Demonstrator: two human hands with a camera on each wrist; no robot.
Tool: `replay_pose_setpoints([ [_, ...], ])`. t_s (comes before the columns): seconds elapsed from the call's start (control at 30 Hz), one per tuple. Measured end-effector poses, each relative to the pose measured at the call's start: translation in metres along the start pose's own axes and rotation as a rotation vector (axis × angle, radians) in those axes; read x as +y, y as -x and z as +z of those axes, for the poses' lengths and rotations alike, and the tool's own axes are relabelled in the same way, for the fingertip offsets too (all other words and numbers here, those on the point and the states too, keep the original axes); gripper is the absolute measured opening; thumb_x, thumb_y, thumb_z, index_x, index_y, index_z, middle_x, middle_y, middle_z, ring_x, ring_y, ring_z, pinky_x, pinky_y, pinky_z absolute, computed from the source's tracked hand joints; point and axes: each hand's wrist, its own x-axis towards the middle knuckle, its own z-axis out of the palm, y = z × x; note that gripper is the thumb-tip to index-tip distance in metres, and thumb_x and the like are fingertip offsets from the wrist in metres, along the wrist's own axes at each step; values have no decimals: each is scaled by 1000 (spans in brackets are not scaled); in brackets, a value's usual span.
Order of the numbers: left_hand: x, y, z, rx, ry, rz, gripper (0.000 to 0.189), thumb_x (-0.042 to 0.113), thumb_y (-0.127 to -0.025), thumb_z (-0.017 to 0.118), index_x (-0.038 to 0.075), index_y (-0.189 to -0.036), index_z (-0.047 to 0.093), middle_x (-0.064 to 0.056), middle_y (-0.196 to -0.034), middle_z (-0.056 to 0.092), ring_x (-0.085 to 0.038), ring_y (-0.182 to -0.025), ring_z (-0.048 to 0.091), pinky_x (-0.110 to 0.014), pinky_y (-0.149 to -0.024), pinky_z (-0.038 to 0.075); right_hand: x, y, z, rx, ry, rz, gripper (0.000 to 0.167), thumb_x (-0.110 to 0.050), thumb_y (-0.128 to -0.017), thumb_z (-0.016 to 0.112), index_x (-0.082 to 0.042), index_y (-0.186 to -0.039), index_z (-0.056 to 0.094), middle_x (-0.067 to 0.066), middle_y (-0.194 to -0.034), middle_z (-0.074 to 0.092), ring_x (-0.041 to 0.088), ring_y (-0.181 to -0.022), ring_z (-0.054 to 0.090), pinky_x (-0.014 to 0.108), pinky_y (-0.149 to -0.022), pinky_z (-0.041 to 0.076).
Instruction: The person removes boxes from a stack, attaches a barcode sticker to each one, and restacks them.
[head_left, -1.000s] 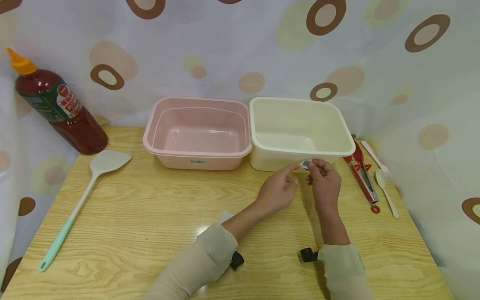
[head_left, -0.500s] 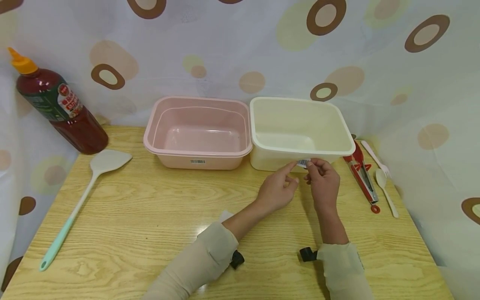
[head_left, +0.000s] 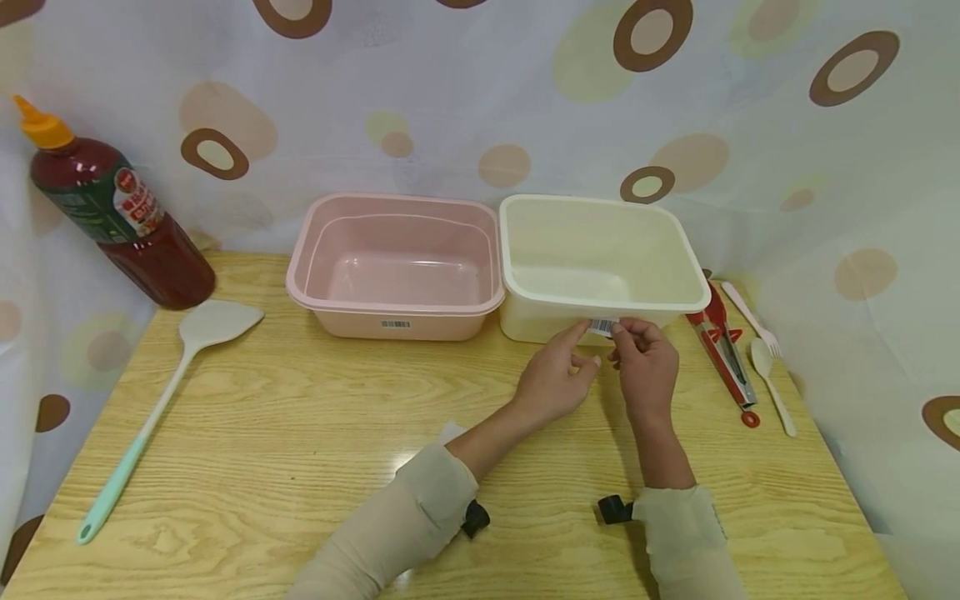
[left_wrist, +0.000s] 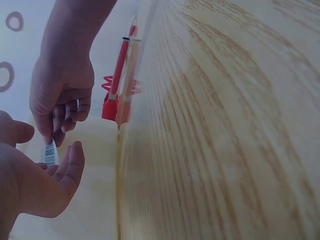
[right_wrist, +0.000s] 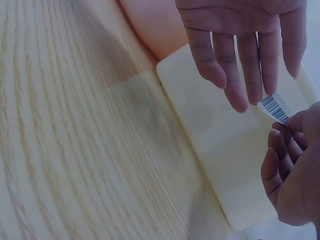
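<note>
Right hand: thumb and fingertips pinching the barcode label. Left hand: index stretched out to the label's opposite edge, looks like touching; right wrist view shows its other fingers long and fairly straight, gripping nothing.

Label sits between the two hands, in front of the cream bin, just below its front rim. Change over the last second: label slid slightly toward the left-hand side and turned flatter, so the bars now read plainly to the head camera; both sets of fingertips shifted the same way. Judgement: label being straightened or worked loose at the bin wall, not finished, since the right hand has its end. Can't tell how much, if any, is stuck down.

Just left of the hands: pink bin, beside the cream one, own barcode sticker flat on its front. Just right of the right hand: red tongs, then spoon and fork. Pale scrap by the left forearm, partly hidden. Well left of the hands, on the table: spatula, then sauce bottle, all unmoved.
</note>
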Motion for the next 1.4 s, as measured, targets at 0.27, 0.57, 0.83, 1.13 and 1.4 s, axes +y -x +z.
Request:
replay_pose_setpoints([
  [0.27,0,0,0,-7,7,2,60,28,-102,57,20,-158,37,0,-157,47,-14,-111,69,-27,-87,54,1,0,0,3,20,2,25,-26,-98,67,-2,-106,70,-14,-78,67,3,-62,60,15,-57,50],
  [0.57,1,1,0,-5,4,3,60,27,-102,57,19,-158,37,-2,-157,46,-15,-111,70,-28,-88,55,1,-1,0,3,31,18,26,-26,-97,69,-2,-106,71,-14,-77,69,4,-61,61,15,-56,50],
  [0.83,0,-2,1,1,-8,11,61,27,-102,57,19,-158,37,-2,-157,47,-14,-109,70,-27,-87,55,-3,-1,0,6,34,15,27,-26,-97,69,-1,-107,72,-16,-77,69,3,-60,61,15,-56,50],
  [1.13,-1,-3,2,12,-7,24,61,26,-101,58,18,-158,38,-3,-158,46,-12,-106,71,-28,-88,54,1,-1,4,74,52,-7,25,-28,-96,69,-4,-100,75,-16,-77,70,5,-58,61,16,-53,49],
  [1.4,0,-2,1,5,-6,14,61,28,-101,57,20,-158,37,-1,-158,45,-13,-108,71,-28,-88,55,0,-2,6,99,51,-12,26,-29,-95,71,-4,-99,75,-16,-76,70,5,-56,61,16,-54,49],
])
